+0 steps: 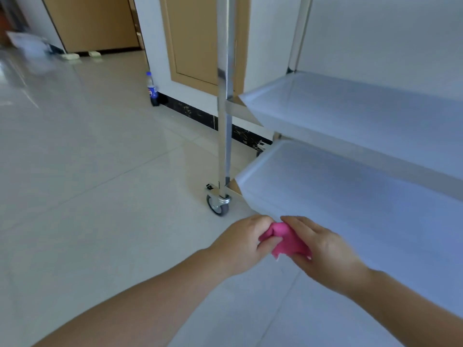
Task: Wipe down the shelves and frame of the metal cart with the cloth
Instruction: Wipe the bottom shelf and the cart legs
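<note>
The shiny metal cart with pale, flat shelves [363, 113] fills the right half of the frame, and I see its two shelves running off the right edge, a mirrored upright post [225, 96] rising through the upper middle, and a small grey caster wheel [218, 205] at the post's foot on the glossy pale tiled floor [87, 171]. That wheel is my first worry: I cannot tell whether it is locked, and a firm wipe along the lower shelf [350, 196] could, I judge, roll the whole cart away across such smooth tile. At the lower middle, both of my hands hold the crumpled bright pink cloth [288, 240] between them, just in front of the lower shelf's near corner and not touching the metal. My left hand [240, 242] has its fingers curled round the cloth's left end; my right hand [323, 249] pinches the right side with fingers folded over it. Bunched so tightly, the cloth would likely give only a narrow patch of contact and leave streaks, and bare knuckles might knock the shelf's folded edge. Farther off, a small dark soda bottle with a blue label [152, 90] stands by the wall in the upper middle left; a drifting cart might tip it.
</note>
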A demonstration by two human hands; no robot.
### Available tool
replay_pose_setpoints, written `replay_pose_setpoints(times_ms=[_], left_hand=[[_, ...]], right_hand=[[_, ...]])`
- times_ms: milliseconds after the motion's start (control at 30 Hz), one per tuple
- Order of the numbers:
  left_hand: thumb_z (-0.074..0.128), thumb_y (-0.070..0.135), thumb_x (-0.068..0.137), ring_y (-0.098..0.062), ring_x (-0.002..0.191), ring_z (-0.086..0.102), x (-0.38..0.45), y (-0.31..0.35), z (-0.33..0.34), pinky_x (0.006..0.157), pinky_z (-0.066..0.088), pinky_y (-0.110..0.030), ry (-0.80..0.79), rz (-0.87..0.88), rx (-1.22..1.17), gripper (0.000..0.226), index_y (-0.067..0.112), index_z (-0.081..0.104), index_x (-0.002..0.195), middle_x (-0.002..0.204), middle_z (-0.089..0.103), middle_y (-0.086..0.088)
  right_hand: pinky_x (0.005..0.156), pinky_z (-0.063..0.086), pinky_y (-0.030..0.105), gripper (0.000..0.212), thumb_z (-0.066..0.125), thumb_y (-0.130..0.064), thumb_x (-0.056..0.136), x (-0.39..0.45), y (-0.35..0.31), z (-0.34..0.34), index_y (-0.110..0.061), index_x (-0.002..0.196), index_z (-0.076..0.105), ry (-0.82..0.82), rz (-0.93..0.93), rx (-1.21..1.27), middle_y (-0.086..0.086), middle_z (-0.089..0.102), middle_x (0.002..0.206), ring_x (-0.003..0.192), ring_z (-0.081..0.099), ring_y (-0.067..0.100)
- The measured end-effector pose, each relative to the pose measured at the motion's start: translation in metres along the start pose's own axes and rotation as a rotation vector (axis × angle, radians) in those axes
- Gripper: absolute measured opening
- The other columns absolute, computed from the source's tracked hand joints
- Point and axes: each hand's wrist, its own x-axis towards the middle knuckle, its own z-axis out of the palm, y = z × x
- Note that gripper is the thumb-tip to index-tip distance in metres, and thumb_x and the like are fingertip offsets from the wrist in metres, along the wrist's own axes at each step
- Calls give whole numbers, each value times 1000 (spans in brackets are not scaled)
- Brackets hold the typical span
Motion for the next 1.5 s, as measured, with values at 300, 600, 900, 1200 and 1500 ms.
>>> replay_pose_setpoints(times_ms=[300, 600, 900, 1200, 1500], left_hand=[[53, 36, 87, 6, 73, 52, 16, -67, -55, 61, 35, -8, 332, -208, -90, 19, 24, 56, 101, 88, 56, 17], [49, 19, 85, -13, 89, 60, -28, -112, -86, 74, 49, -29, 299, -328, 248, 19, 27, 57, 100, 101, 60, 13], [50, 20, 86, -6, 85, 59, -76, -123, -111, 73, 45, -23, 301, -446, 310, 20, 30, 59, 100, 99, 59, 19], [38, 23, 90, -10, 90, 56, -76, -121, -113, 76, 45, -27, 129, -410, 421, 28, 31, 53, 113, 110, 56, 15], [38, 22, 91, -10, 90, 56, -77, -127, -110, 74, 45, -27, 113, -405, 405, 26, 29, 55, 110, 107, 58, 14]], right_hand=[[61, 50, 28, 19, 51, -25, 83, 89, -23, 19, -32, 100, 54, 25, 391, 241, -16, 63, 75, 67, 59, 2], [63, 44, 34, 18, 46, -22, 90, 211, -53, 51, -8, 102, 49, 424, 665, 479, 0, 58, 79, 78, 60, 30], [113, 19, 41, 55, 35, -27, 99, 260, -75, 91, 2, 143, 21, 490, 515, 342, 20, 20, 151, 138, 22, 34], [107, 27, 44, 63, 46, -41, 94, 286, -48, 93, -1, 140, 31, 606, 628, 206, 17, 37, 142, 130, 36, 33], [78, 45, 32, 56, 42, -42, 95, 287, -27, 112, -13, 140, 26, 598, 532, 293, 5, 62, 117, 96, 62, 24]])
